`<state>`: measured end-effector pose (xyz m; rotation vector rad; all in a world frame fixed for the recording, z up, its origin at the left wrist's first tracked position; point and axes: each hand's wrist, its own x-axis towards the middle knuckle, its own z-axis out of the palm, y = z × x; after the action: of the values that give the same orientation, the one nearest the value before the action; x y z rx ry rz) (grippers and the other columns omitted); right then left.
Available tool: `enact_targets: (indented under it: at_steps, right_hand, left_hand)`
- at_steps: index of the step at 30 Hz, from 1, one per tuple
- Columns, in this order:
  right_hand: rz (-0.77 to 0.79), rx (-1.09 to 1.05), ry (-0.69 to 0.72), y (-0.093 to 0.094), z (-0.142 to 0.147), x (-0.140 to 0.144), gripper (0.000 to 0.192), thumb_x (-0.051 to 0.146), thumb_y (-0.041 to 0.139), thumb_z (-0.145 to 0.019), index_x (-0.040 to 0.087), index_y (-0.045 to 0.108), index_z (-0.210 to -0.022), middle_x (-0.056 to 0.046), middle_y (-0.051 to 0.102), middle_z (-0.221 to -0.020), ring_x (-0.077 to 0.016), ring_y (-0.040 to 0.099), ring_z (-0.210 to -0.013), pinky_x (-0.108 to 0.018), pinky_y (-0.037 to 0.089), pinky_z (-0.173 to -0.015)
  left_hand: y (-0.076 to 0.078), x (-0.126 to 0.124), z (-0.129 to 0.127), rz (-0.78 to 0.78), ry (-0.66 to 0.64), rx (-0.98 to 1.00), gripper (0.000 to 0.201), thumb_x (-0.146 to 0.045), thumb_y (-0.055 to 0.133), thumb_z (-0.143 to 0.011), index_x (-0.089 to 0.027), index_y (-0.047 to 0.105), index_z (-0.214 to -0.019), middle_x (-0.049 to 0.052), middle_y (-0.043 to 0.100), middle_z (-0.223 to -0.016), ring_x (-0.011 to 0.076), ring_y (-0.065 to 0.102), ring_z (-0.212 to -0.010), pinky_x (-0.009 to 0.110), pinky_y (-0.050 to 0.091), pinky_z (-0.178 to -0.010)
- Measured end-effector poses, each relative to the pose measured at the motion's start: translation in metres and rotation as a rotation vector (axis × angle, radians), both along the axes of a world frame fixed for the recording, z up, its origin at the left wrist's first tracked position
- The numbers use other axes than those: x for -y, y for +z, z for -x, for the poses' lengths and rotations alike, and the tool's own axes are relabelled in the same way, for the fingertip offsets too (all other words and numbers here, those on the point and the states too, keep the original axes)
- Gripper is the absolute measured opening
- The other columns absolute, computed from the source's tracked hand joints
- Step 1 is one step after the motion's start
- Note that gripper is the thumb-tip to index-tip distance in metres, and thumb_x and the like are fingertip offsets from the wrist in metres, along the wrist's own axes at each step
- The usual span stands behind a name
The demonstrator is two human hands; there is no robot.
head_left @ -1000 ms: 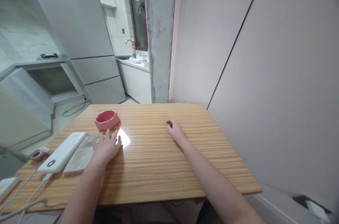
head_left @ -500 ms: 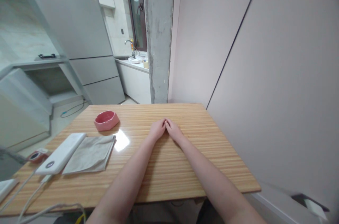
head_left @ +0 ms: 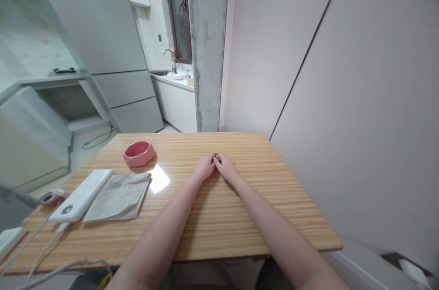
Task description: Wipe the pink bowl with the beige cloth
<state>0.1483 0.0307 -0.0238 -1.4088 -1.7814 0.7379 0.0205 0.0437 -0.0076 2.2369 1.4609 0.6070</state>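
My left hand (head_left: 204,167) and my right hand (head_left: 226,169) rest side by side on the middle of a striped wooden table (head_left: 206,217). Their fingers are curled and the fingertips touch each other. A tiny speck shows where the tips meet; it is too small to tell what it is. To the left lies a folded grey cloth (head_left: 118,196), well apart from both hands. A pink ceramic dish (head_left: 139,153) stands beyond the cloth, toward the far left of the table.
A white power bank (head_left: 81,194) with a cable lies left of the cloth, next to a small red-rimmed round object (head_left: 50,198). White cables trail over the near left edge. A wall runs along the table's right side. A fridge and a concrete pillar stand behind.
My left hand left the grey cloth and moved right across the table to meet my right hand. It has stayed there for the last half second. The right hand has hardly moved.
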Motion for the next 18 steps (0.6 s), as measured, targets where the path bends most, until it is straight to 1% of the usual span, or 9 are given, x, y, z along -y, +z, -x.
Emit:
enact_targets:
  at_steps: [4, 11, 14, 16, 17, 18]
  right_hand:
    - [-0.003, 0.017, -0.016, 0.001, 0.001, 0.001, 0.028, 0.027, 0.045, -0.093, 0.023, 0.057, -0.119, -0.007, 0.068, -0.116, -0.0195, 0.062, -0.108, -0.035, 0.045, -0.096]
    - [-0.022, 0.014, 0.003, -0.002, 0.000, -0.001, 0.029, 0.028, 0.044, -0.093, 0.019, 0.057, -0.118, -0.010, 0.067, -0.118, -0.0204, 0.061, -0.110, -0.035, 0.045, -0.096]
    - [-0.034, -0.001, 0.005, -0.003, -0.001, -0.002, 0.029, 0.029, 0.044, -0.093, 0.021, 0.058, -0.117, -0.009, 0.067, -0.117, -0.0201, 0.061, -0.109, -0.035, 0.045, -0.095]
    - [-0.041, -0.028, 0.012, -0.005, -0.003, -0.003, 0.028, 0.031, 0.045, -0.093, 0.022, 0.060, -0.116, -0.006, 0.069, -0.111, -0.0190, 0.062, -0.103, -0.033, 0.045, -0.093]
    - [-0.036, -0.045, 0.013, -0.005, -0.004, -0.003, 0.028, 0.031, 0.044, -0.094, 0.023, 0.060, -0.116, -0.005, 0.070, -0.104, -0.0182, 0.063, -0.097, -0.032, 0.046, -0.089]
    - [-0.021, -0.062, 0.011, -0.006, -0.004, -0.004, 0.029, 0.031, 0.044, -0.094, 0.022, 0.060, -0.117, -0.003, 0.070, -0.095, -0.0173, 0.064, -0.089, -0.031, 0.047, -0.085]
  left_hand:
    - [0.000, 0.000, 0.001, -0.010, -0.007, 0.003, 0.031, -0.019, 0.042, -0.090, -0.017, 0.067, -0.107, 0.012, 0.071, -0.109, 0.0224, 0.064, -0.100, 0.031, 0.046, -0.088]
    - [-0.001, 0.001, 0.000, -0.011, -0.015, 0.028, 0.031, -0.018, 0.042, -0.089, -0.015, 0.068, -0.106, 0.013, 0.071, -0.109, 0.0227, 0.064, -0.100, 0.032, 0.046, -0.088]
    - [0.000, 0.001, -0.001, -0.014, -0.020, 0.021, 0.032, -0.017, 0.041, -0.089, -0.016, 0.067, -0.108, 0.012, 0.070, -0.111, 0.0216, 0.063, -0.101, 0.031, 0.045, -0.090]
    - [0.006, 0.000, 0.007, -0.032, -0.081, 0.012, 0.031, -0.018, 0.042, -0.089, -0.017, 0.067, -0.107, 0.011, 0.070, -0.109, 0.0209, 0.063, -0.101, 0.030, 0.045, -0.090]
    - [0.011, -0.001, 0.015, -0.058, -0.091, 0.014, 0.030, -0.020, 0.042, -0.090, -0.018, 0.067, -0.106, 0.010, 0.070, -0.108, 0.0207, 0.063, -0.100, 0.030, 0.045, -0.090]
    - [0.018, -0.001, 0.027, -0.100, -0.073, 0.017, 0.030, -0.022, 0.041, -0.091, -0.018, 0.067, -0.106, 0.010, 0.070, -0.106, 0.0206, 0.063, -0.099, 0.030, 0.046, -0.090]
